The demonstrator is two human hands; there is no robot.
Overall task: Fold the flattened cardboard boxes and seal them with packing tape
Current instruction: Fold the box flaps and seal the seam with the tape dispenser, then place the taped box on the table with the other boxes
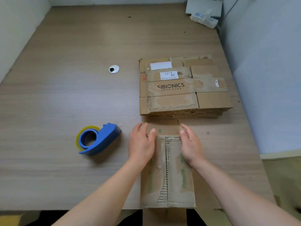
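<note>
Cardboard box lies under the left hand and right hand, fingers loosely straight, gripping nothing.

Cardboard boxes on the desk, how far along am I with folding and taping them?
Early on. Done: one box is folded, its two flaps meeting at a centre seam. In hand: the left hand and right hand lie flat on those flaps. Left: no tape shows on that seam, the blue tape dispenser lies untouched to the left, and the stack of flattened boxes behind waits.
</note>
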